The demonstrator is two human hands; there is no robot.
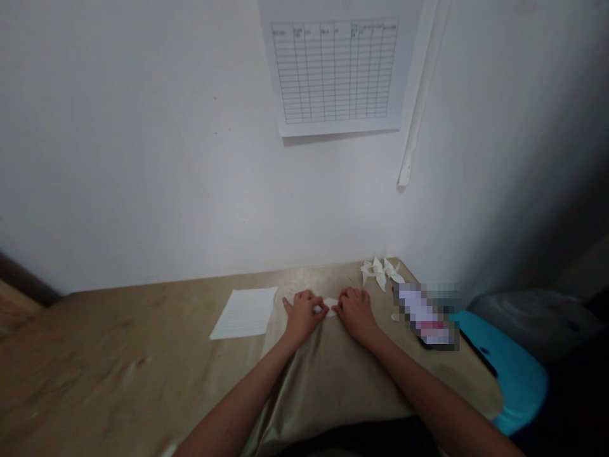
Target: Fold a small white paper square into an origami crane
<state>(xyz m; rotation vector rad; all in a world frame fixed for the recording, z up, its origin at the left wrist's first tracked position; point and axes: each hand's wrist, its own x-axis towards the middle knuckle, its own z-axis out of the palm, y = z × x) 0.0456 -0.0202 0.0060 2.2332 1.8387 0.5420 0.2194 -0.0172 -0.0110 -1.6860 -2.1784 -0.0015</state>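
Hands: both low over the beige cloth (128,355), backs upward, close together, thumbs turned inward; we take the piece between them as the centre of our clock.
Left hand (304,312): just at nine o'clock, its forearm slanting in from between seven and eight; we see thumb and forefinger narrowed to a pinch on the small white paper (330,307), the little finger sticking out toward ten.
Right hand (356,311): just at three, its forearm angled from between four and five; fingers bent and bunched, thumb tip on the piece's right end, a narrow hold as we see it.
Piece: between both sets of fingertips; whether it touches the cloth we cannot tell, and its folds are too small to make out.
Wall chart (337,76): at twelve, a printed grid with a header row; there is lettering in it, too blurred for us to read.
Phone (421,314): at three, beyond the right hand; its screen is pixelated, with a reddish patch, so we can read nothing there.
Ruled sheet (245,313): at nine, beyond the left hand, lying flat, faint lines across it.
Paper figures (380,273): at two, pointed, white, clustered near the table's far corner.
White strip (421,95): at one, on the wall.
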